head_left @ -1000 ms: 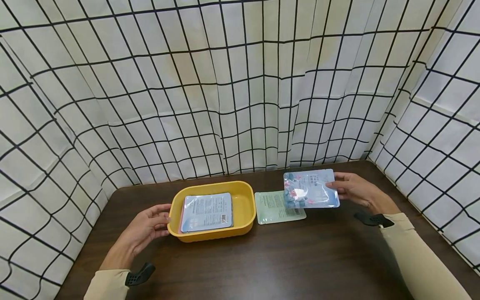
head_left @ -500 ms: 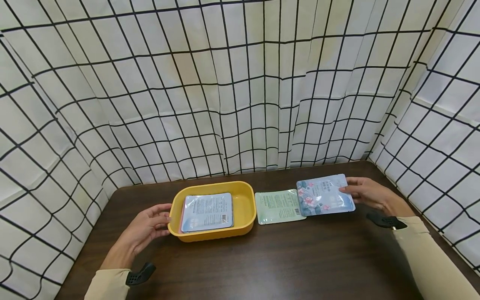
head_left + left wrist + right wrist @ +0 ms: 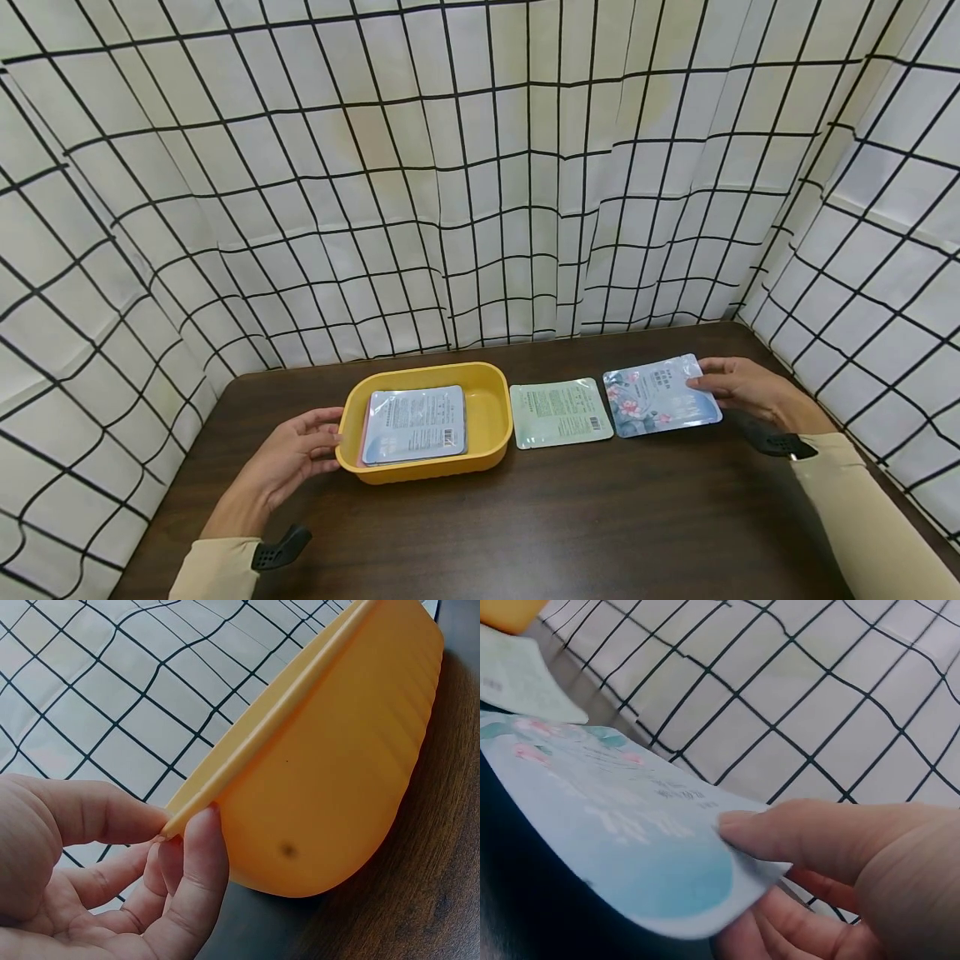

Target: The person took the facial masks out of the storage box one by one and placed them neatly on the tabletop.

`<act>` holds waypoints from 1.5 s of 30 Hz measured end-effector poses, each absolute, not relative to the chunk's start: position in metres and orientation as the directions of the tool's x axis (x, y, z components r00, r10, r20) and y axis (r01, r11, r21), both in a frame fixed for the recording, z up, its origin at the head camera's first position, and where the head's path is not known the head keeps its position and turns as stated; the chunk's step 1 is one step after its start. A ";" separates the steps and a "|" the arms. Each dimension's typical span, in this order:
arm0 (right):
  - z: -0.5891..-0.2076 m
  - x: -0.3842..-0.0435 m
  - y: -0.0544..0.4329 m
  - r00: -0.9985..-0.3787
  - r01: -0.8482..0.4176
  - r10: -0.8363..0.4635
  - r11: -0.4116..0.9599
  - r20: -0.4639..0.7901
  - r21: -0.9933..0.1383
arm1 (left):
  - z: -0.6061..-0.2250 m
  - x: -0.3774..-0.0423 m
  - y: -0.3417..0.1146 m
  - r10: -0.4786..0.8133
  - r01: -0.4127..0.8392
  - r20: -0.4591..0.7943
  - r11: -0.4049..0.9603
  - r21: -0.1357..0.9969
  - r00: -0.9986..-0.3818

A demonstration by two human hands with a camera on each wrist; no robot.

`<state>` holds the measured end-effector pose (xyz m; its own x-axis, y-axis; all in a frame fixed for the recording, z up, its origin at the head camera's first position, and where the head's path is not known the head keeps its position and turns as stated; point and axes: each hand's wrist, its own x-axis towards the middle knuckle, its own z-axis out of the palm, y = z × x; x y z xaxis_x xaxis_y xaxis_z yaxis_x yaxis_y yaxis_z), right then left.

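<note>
My left hand (image 3: 296, 454) pinches the rim at the left end of a yellow plastic basket (image 3: 491, 417); the left wrist view shows thumb and fingers on either side of that rim. Inside the basket lies a pale blue printed packet (image 3: 415, 423), with a pink edge of another beneath it. At the right, my right hand (image 3: 750, 390) holds a blue sheet mask packet with pink flowers (image 3: 660, 396) by its right edge, thumb on top and fingers below. A pale green packet (image 3: 561, 413) lies flat between the basket and the flowered packet.
A dark brown wooden table (image 3: 525, 525) carries everything. White cloth with a black grid (image 3: 480, 208) hangs behind the table and along both sides.
My right hand has moved right and down with the flowered packet, off the green packet and down to the table beside it. The left hand and basket stay put.
</note>
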<state>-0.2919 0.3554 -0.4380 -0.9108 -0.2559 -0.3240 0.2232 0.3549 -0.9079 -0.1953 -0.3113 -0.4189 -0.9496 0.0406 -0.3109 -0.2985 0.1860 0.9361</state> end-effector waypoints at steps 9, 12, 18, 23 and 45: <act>-0.438 -0.295 0.354 -0.930 0.168 -0.189 0.546 -0.316 -0.821 | -0.417 -0.195 -0.311 0.035 -0.299 -0.310 0.188 0.936 -0.950; -0.437 -0.295 0.354 -0.935 0.163 -0.180 0.548 -0.307 -0.820 | -0.417 -0.194 -0.311 0.034 -0.302 -0.313 0.187 0.935 -0.949; -0.433 -0.293 0.353 -0.939 0.165 -0.164 0.554 -0.302 -0.816 | -0.417 -0.193 -0.311 0.039 -0.299 -0.310 0.180 0.937 -0.950; -0.431 -0.292 0.352 -0.935 0.181 -0.158 0.556 -0.317 -0.811 | -0.416 -0.194 -0.311 0.036 -0.301 -0.311 0.177 0.937 -0.950; -0.419 -0.288 0.338 -0.939 0.158 -0.169 0.560 -0.299 -0.813 | -0.416 -0.194 -0.309 0.023 -0.314 -0.323 0.178 0.932 -0.946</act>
